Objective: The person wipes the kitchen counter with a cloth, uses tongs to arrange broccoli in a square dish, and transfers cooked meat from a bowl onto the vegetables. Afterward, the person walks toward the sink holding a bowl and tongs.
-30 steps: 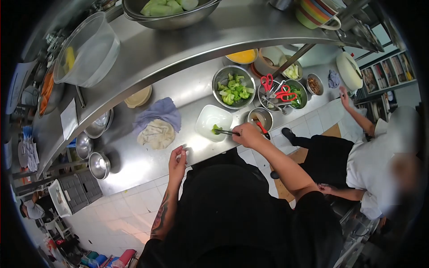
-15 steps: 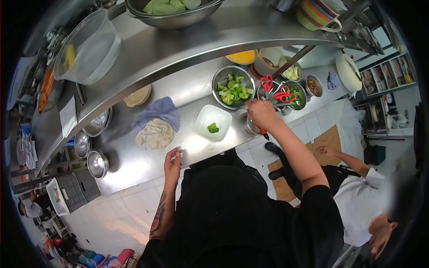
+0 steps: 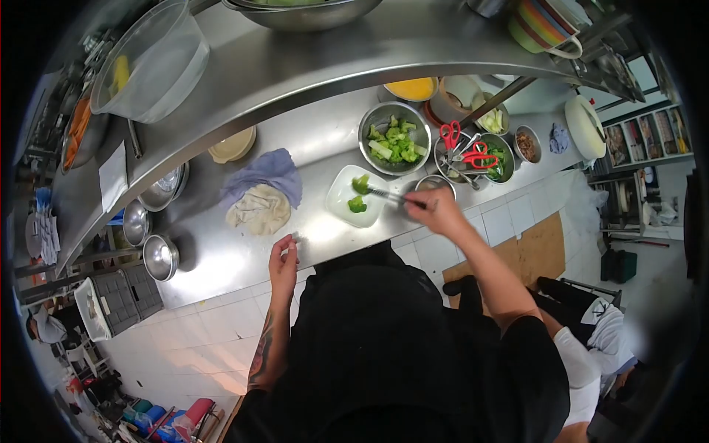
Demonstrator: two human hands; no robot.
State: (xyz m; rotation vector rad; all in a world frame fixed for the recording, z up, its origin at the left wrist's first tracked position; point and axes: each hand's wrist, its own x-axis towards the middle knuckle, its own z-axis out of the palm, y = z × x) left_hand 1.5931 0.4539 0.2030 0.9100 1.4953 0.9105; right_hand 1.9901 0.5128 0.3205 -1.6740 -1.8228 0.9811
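My right hand [image 3: 432, 209] is shut on slim metal tongs [image 3: 385, 195]. At their tip is a broccoli floret [image 3: 360, 184], over the white square bowl [image 3: 334, 206]. Another broccoli piece [image 3: 357, 204] lies inside that bowl. Just behind stands a steel bowl [image 3: 364, 131] holding several broccoli pieces [image 3: 397, 141]. My left hand [image 3: 283, 258] hovers by the counter's front edge, fingers loosely curled and apart, holding nothing visible. Beyond it lie a cream cloth [image 3: 258, 210] and a blue-grey cloth [image 3: 277, 173].
Red-handled scissors [image 3: 476, 156] and utensils stand in a container right of the broccoli. Bowls with yellow liquid [image 3: 410, 88], greens and brown bits [image 3: 526, 145] sit behind. A steel shelf [image 3: 310, 81] overhangs the counter. Steel bowls [image 3: 160, 257] stand left; another person [image 3: 580, 376] is at right.
My right hand has come from the steel bowl toward the white bowl, carrying a broccoli floret in the tongs. My left hand stays about where it was. People at right have shifted.
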